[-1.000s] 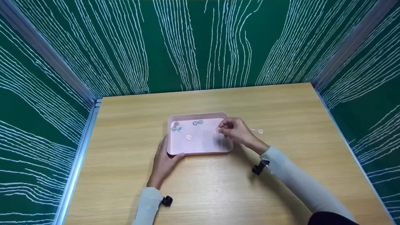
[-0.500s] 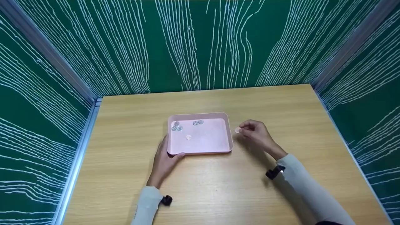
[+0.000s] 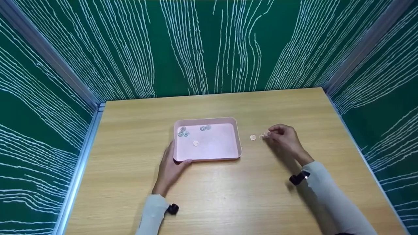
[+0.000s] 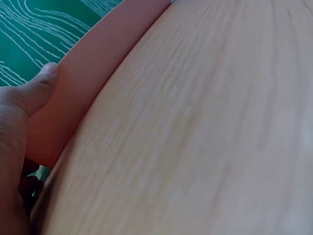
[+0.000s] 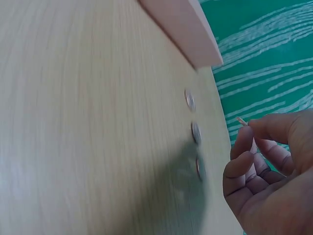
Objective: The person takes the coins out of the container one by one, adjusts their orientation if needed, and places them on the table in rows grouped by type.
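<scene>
A pink tray (image 3: 217, 147) sat on the wood-patterned bench (image 3: 225, 202), well in from the bench's left and right edges, its long far wall running roughly along the bench's far edge. The left hand (image 3: 171, 168) held the tray at its near left corner, thumb against the near wall and the other fingers along the left wall, partly hidden behind it.

Inside the tray, a cluster of three coins (image 3: 183, 132) lay by the far left corner, a pair of coins (image 3: 205, 128) lay near the far wall, and a single coin (image 3: 195, 143) lay toward the left.

The right hand (image 3: 285, 138) was above the bench, between the tray and the bench's right edge, its thumb and forefinger pinching a thin coin (image 5: 241, 120) while the other fingers curled loosely. Three coins on the bench (image 5: 196, 132) lay flat in a row, apart from one another, leading from the tray's right wall toward the bench's right edge.

Pale sleeves (image 3: 155, 209) covered both forearms, and a black camera (image 3: 173, 209) was worn at each wrist. Green walls (image 3: 178, 62) with wavy white lines rose beyond the bench's far, left and right edges.
</scene>
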